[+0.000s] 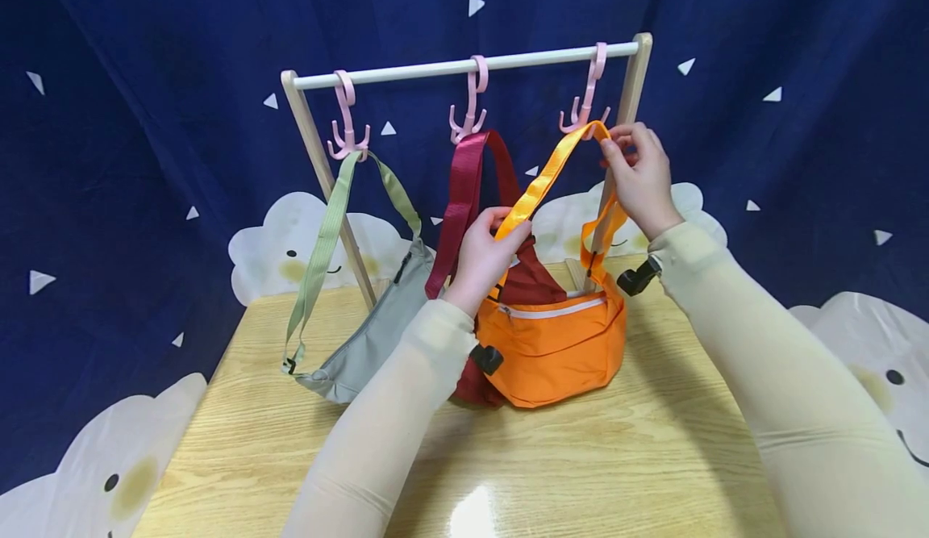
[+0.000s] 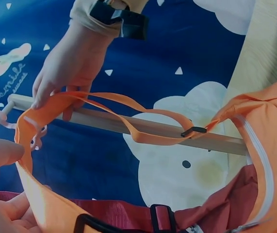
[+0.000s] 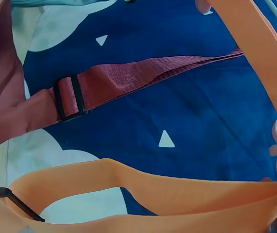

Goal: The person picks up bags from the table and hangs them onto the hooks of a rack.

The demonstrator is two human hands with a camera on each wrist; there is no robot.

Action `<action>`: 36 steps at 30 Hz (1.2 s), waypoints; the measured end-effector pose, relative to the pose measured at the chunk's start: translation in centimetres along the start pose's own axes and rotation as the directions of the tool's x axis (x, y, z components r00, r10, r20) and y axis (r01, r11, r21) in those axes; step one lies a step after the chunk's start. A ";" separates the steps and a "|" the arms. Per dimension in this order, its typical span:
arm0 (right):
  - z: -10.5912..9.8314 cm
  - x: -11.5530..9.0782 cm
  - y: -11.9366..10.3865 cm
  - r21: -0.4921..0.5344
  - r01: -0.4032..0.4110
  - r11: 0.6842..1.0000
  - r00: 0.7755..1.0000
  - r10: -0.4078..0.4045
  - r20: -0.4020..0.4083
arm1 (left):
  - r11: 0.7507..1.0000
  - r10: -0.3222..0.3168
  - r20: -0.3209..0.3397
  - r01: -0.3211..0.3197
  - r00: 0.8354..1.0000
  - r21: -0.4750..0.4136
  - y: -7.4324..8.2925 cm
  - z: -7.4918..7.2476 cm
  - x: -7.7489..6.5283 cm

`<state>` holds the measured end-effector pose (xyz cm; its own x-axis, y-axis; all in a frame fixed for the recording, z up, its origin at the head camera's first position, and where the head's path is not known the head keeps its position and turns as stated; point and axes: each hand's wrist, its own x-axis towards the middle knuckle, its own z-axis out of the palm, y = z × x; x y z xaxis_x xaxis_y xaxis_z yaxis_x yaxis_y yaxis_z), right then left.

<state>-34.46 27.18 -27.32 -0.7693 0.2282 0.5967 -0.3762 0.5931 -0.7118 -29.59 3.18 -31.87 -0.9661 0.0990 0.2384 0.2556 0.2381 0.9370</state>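
Observation:
An orange waist bag [image 1: 559,352] stands on the table under the right end of the rack, its white zip facing me. My left hand [image 1: 488,254] pinches the left part of its orange strap [image 1: 544,183] between thumb and fingers. Higher up, my right hand [image 1: 640,177] pinches the strap near its top, beside the right pink hook [image 1: 586,102]. The strap's peak lies against the hook's lower prongs; I cannot tell whether it rests on one. In the left wrist view, the strap bends between the right hand [image 2: 73,63] and the left thumb [image 2: 5,151].
A white rail [image 1: 406,72] on wooden posts carries the pink hooks. A grey-green bag [image 1: 388,324] hangs by its strap from the left hook [image 1: 347,123]. A dark red bag [image 1: 533,280] hangs from the middle hook [image 1: 470,106], partly behind the orange one.

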 end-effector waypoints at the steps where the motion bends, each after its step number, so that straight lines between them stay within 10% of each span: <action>1: 0.0 -0.1 0.0 -0.007 -0.004 1.000 1.000 0.004 0.001 | 1.000 0.000 0.008 0.000 1.000 0.003 -0.1 0.0 0.0; 36: -0.4 -4.5 4.3 -0.018 -0.026 1.000 0.993 0.028 0.117 | 0.991 0.018 0.092 -0.030 0.996 0.132 -4.3 0.1 -1.8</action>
<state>-32.42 29.07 -32.92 -0.8345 0.1530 0.5293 -0.3469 0.6005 -0.7205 -28.91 2.04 -36.32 -0.9540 0.1920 0.2303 0.2868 0.3603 0.8876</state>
